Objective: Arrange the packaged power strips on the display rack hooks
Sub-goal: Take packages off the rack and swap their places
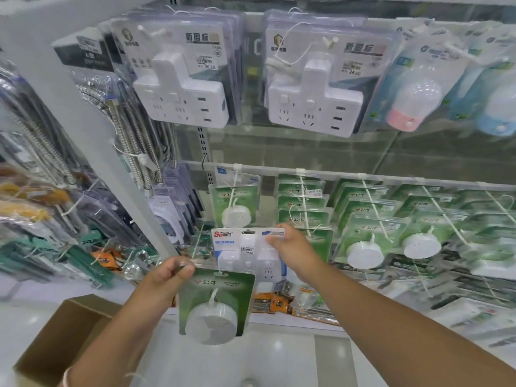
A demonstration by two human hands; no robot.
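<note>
Packaged power strips are mostly up already: two stacks of white multi-socket adapter packs (181, 76) hang from hooks across the top of the frame, and rows of green-carded packs (363, 236) fill the lower rail (391, 178) from centre to right. Two packs are not yet hung. The left hand (170, 275), at lower centre, pinches the top corner of a green-carded pack with a round white socket (215, 303), which dangles free of any hook. The right hand (293, 250), just right of it, grips the upper right edge of a blue-and-white carded adapter pack (248, 247), held up in front of the lower rail; whether its hang hole is on a hook I cannot tell. An open cardboard box (64, 331) sits at lower left, its contents hidden. Judging from this, the work is well advanced, with these two packs, and whatever the box holds, remaining.
</note>
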